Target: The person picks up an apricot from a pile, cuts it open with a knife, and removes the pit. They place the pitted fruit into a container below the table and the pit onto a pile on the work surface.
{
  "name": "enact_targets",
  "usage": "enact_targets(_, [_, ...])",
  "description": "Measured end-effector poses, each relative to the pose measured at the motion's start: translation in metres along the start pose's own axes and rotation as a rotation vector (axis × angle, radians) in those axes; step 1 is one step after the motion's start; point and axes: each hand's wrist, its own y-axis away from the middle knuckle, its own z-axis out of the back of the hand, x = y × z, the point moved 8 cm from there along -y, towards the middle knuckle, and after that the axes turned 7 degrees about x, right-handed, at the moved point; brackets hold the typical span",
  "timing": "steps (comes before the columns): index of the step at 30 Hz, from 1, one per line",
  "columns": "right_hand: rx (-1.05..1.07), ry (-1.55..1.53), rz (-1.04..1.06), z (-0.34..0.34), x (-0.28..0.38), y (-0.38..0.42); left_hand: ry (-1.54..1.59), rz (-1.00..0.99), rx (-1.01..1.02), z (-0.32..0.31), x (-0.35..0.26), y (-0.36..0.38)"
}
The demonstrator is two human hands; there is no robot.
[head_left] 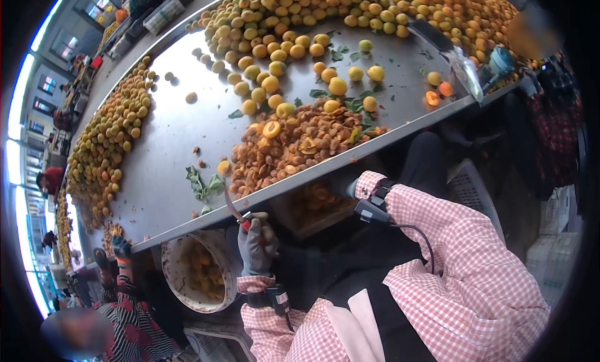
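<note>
A grey glove covers my left hand (256,244), which is closed around the red handle of a knife (234,207). Its curved blade points up past the table edge. My right hand (351,188) is at the table's edge, above a crate (312,221) of apricot halves; only a bit of its glove shows and its fingers are hidden. Just beyond the edge lies a heap of brown apricot stones (306,140) with some cut fruit, including a halved apricot (271,129) on top. Beside my left hand stands a white bucket (172,271) with apricot halves inside.
Whole apricots (269,24) are piled along the far side of the metal table (169,118), with another pile (106,162) at the left. Green leaves (203,184) lie near the edge. Co-workers sit at the left (134,331) and right (550,124). A white crate (472,190) stands right.
</note>
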Motion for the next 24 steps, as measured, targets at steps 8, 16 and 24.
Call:
enact_targets(8, [0.024,-0.583,0.345,-0.048,0.048,-0.042,0.210,0.008,0.064,0.007,-0.003,0.009])
enact_targets(16, [0.252,-0.839,0.262,-0.069,0.076,-0.030,0.392,0.055,0.107,0.024,-0.006,0.018])
enact_targets(24, [0.390,-1.055,0.162,-0.060,0.078,-0.031,0.465,0.066,0.112,0.027,-0.007,0.013])
